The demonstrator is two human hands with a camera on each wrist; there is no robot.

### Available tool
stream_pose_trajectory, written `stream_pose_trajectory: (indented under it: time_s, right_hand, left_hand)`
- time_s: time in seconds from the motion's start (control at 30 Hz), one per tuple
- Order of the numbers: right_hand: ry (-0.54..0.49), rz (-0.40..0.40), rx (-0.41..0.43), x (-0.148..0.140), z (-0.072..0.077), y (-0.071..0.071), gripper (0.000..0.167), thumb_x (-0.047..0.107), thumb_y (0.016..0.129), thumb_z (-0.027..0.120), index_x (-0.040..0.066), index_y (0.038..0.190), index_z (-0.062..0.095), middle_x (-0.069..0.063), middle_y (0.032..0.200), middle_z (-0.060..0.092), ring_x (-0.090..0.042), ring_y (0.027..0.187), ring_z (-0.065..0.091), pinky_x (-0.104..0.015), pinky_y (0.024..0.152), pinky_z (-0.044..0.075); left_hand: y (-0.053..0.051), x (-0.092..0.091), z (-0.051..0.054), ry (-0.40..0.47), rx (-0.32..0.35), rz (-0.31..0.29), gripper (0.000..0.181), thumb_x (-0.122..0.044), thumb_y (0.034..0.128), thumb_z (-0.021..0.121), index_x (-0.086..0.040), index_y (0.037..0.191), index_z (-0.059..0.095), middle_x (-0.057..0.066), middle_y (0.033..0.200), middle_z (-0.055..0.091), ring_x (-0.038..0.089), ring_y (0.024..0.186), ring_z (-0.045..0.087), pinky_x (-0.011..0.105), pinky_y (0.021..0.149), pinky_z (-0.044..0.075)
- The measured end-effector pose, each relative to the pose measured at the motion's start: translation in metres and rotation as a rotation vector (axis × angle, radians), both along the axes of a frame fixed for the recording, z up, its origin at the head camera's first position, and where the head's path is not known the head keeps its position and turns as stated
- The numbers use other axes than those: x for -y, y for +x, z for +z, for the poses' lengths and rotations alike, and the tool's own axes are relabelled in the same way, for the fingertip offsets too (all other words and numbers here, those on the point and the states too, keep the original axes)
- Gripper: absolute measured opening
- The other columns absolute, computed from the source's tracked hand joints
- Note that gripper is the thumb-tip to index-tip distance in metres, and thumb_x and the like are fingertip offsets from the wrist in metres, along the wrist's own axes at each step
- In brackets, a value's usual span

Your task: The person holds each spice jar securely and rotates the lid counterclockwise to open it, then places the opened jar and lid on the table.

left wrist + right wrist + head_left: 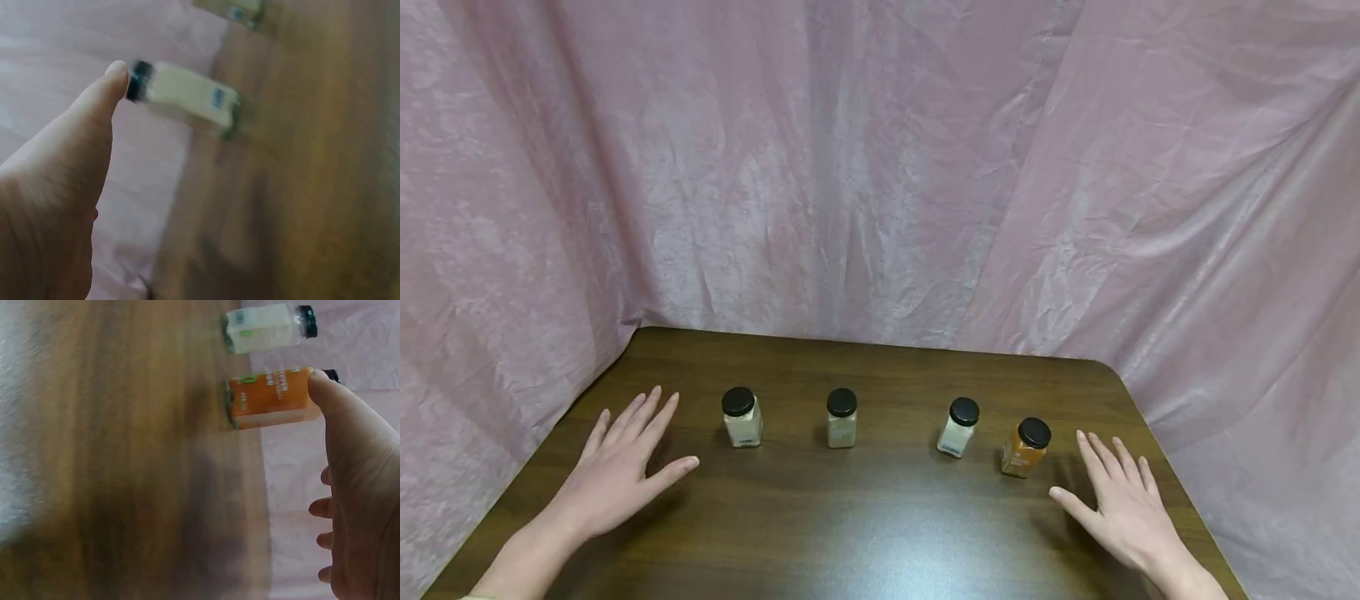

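Several jars with black lids stand apart in a row. A cream jar (744, 422) is leftmost, then a greyish jar (842, 423), a white jar (957, 432) and an orange jar (1024, 452). Left of the cream jar (190, 94), my left hand (613, 479) is held with fingers spread, touching no jar. My right hand (1123, 504), fingers also spread, is to the right of the orange jar (269, 397) and holds nothing. In the right wrist view the thumb overlaps that jar's top, with the white jar (265, 328) beyond.
The brown wooden table (760, 508) has rounded far corners and a glossy light reflection near its front. Pink curtains (850, 167) hang behind the table and along both of its sides.
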State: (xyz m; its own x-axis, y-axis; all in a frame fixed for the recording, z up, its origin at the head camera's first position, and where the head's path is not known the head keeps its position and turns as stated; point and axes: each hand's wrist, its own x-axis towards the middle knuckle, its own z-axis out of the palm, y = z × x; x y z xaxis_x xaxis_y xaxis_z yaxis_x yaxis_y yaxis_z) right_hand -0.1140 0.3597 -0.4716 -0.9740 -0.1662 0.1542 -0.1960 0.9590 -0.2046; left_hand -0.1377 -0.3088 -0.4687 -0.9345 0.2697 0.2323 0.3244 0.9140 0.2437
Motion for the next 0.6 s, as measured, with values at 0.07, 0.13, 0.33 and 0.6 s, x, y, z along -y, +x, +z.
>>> stream_pose_trajectory:
  time_s: [0.07, 0.13, 0.33, 0.6]
  right_hand:
    - [-0.01, 0.014, -0.022, 0.001, 0.005, -0.001, 0.094, 0.058, 0.098, 0.061, 0.009, 0.165, 0.016, -0.027, 0.16, 0.031, -0.05, 0.15, 0.012, -0.061, 0.118, -0.013]
    - [-0.021, 0.029, -0.048, 0.001, 0.011, -0.001, 0.093, 0.055, 0.098, 0.062, 0.01, 0.165, 0.016, -0.026, 0.16, 0.032, -0.048, 0.151, 0.011, -0.059, 0.119, -0.012]
    - [-0.05, 0.064, -0.092, 0.004, 0.031, -0.004, 0.091, 0.052, 0.099, 0.062, 0.014, 0.166, 0.015, -0.02, 0.164, 0.028, -0.04, 0.154, 0.008, -0.058, 0.121, -0.006]
    - [-0.065, 0.098, -0.148, 0.007, 0.05, -0.007, 0.089, 0.049, 0.097, 0.066, 0.012, 0.164, 0.021, -0.016, 0.163, 0.032, -0.037, 0.154, 0.013, -0.054, 0.122, -0.003]
  left_hand:
    - [0.0, -0.005, 0.013, 0.022, -0.039, -0.022, 0.095, -0.056, 0.0972, 0.064, -0.02, 0.166, 0.008, 0.012, 0.171, 0.005, 0.033, 0.156, 0.001, 0.054, 0.119, -0.016]
    - [0.0, -0.011, 0.026, 0.044, -0.063, -0.047, 0.097, -0.053, 0.0963, 0.067, -0.022, 0.166, 0.008, 0.008, 0.171, 0.004, 0.03, 0.156, 0.001, 0.051, 0.12, -0.014]
    - [-0.003, -0.042, 0.055, 0.084, -0.134, -0.157, 0.1, -0.051, 0.0917, 0.073, -0.023, 0.166, 0.013, 0.006, 0.171, 0.009, 0.028, 0.156, 0.008, 0.045, 0.123, -0.004]
    - [-0.007, -0.098, 0.078, 0.101, -0.181, -0.327, 0.104, -0.058, 0.0875, 0.075, -0.022, 0.166, 0.017, 0.004, 0.17, 0.013, 0.027, 0.155, 0.015, 0.041, 0.124, 0.005]
